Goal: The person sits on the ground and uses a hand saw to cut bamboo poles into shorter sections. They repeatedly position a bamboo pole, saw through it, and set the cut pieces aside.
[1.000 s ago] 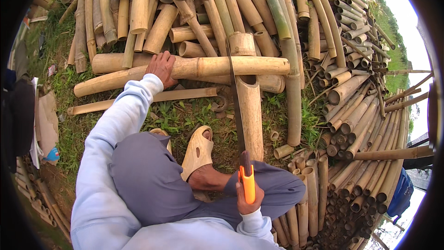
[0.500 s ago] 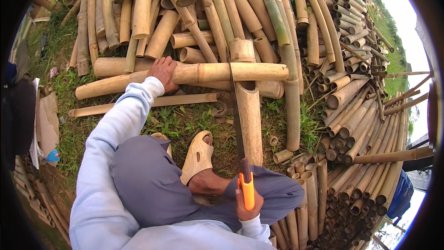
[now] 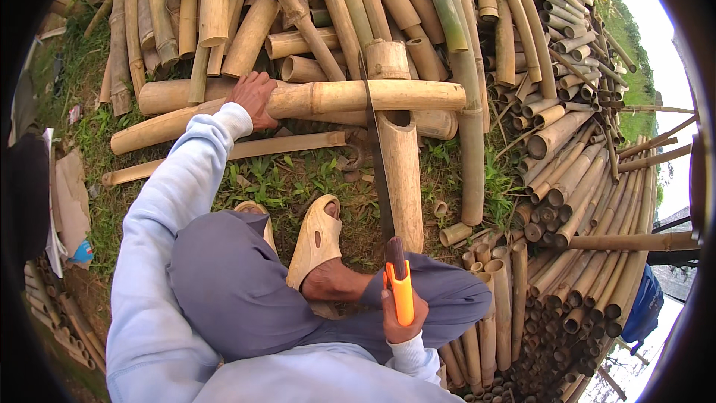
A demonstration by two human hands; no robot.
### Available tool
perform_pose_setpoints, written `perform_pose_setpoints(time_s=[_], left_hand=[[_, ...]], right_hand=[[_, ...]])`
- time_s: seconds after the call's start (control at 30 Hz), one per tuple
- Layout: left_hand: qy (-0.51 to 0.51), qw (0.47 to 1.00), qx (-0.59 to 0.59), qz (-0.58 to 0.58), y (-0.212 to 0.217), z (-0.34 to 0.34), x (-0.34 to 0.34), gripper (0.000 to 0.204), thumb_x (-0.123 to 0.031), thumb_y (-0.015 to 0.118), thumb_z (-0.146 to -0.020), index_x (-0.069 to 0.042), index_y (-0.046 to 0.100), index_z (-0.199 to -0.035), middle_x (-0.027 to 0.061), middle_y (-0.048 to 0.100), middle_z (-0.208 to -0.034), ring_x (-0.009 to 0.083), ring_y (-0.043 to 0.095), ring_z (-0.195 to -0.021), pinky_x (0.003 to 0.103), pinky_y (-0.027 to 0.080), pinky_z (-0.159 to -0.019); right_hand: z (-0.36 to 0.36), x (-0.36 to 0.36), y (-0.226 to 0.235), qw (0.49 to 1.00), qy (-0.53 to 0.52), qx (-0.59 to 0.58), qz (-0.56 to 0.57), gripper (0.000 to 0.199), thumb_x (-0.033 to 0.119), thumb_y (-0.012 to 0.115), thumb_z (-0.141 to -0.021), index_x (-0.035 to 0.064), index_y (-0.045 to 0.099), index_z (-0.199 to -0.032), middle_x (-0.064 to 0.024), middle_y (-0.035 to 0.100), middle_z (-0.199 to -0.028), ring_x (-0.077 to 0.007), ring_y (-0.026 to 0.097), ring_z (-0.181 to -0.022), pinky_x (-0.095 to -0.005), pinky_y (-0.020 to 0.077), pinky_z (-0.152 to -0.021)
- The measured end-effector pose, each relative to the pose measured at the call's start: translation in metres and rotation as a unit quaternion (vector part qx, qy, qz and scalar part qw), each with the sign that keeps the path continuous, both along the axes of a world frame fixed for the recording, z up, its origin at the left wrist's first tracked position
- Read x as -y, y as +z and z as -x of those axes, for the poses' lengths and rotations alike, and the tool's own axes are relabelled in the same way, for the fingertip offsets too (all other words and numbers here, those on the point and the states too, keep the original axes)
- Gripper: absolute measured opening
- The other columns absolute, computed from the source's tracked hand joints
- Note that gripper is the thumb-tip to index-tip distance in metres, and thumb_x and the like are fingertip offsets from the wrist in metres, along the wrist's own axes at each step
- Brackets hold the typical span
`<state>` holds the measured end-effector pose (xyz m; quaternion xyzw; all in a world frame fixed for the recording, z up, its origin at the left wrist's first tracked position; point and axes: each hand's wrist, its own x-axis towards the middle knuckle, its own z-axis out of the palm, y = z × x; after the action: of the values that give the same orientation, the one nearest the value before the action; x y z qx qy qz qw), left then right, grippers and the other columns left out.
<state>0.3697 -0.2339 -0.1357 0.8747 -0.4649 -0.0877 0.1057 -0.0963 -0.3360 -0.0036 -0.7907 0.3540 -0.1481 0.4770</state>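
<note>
A bamboo pole (image 3: pixel 328 98) lies crosswise in front of me, resting across a thicker bamboo support (image 3: pixel 400 179) with an open hollow near its top. My left hand (image 3: pixel 253 99) is wrapped over the pole, left of the support. In my right hand (image 3: pixel 403 319) is the orange handle of a handsaw (image 3: pixel 382 179), held low by my bent knee. The long dark blade runs away from me and crosses the pole above the support, its tip showing past the far side. How deep the teeth sit in the pole cannot be seen.
A split bamboo length (image 3: pixel 291 145) lies on the grass nearer me. Cut bamboo poles (image 3: pixel 253 37) are heaped beyond the work, and stacked bamboo (image 3: pixel 574 201) fills the right. Flattened cardboard (image 3: pixel 72 198) lies far left. My sandalled foot (image 3: pixel 317 242) is close to the blade.
The whole view has shifted a little, so the scene sits higher in the picture. Both hands keep their grip, and the blade still crosses the pole at about the same spot.
</note>
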Motion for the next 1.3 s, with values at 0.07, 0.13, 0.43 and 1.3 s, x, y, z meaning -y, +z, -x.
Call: perform_pose_setpoints(time_s=[0.07,0.13,0.43,1.3], left_hand=[[-0.002,1.000,-0.005,-0.022,0.001,-0.005,0.009,0.074,-0.029,0.088,-0.058,-0.005,0.060,-0.121,0.0136,0.056,-0.112,0.0333,0.054,-0.113,0.044,0.044,-0.102],[-0.014,1.000,0.026,-0.001,0.004,0.002,0.018,0.076,-0.030,0.089,-0.059,-0.005,0.058,-0.124,0.0134,0.055,-0.113,0.0335,0.054,-0.113,0.044,0.044,-0.101],[-0.004,0.992,0.119,-0.048,-0.007,0.006,0.019,0.074,-0.033,0.093,-0.064,-0.005,0.053,-0.119,0.0127,0.053,-0.111,0.0322,0.058,-0.107,0.042,0.049,-0.097],[-0.005,0.991,0.132,-0.002,-0.006,0.021,0.027,0.070,-0.037,0.091,-0.064,-0.007,0.057,-0.117,0.0109,0.056,-0.112,0.0310,0.056,-0.107,0.041,0.045,-0.099]], right_hand=[[-0.032,0.028,-0.029,0.999,0.011,0.035,0.012,0.022,0.004,0.071,-0.092,-0.0037,0.069,-0.112,-0.0112,0.071,-0.083,-0.0194,0.068,-0.072,-0.0320,0.0540,-0.070],[-0.094,0.052,-0.038,0.998,-0.018,0.034,-0.059,0.011,0.006,0.072,-0.094,-0.0017,0.064,-0.092,-0.0059,0.058,-0.068,-0.0130,0.053,-0.059,-0.0318,0.0444,-0.056],[-0.068,0.036,-0.034,0.996,0.011,-0.035,-0.083,0.026,0.002,0.069,-0.096,-0.0053,0.067,-0.121,-0.0022,0.068,-0.091,-0.0090,0.060,-0.079,-0.0253,0.0504,-0.073],[-0.089,0.049,-0.053,0.998,-0.004,0.064,-0.020,0.015,0.009,0.074,-0.093,-0.0025,0.067,-0.099,-0.0079,0.063,-0.071,-0.0140,0.058,-0.062,-0.0314,0.0482,-0.060]])
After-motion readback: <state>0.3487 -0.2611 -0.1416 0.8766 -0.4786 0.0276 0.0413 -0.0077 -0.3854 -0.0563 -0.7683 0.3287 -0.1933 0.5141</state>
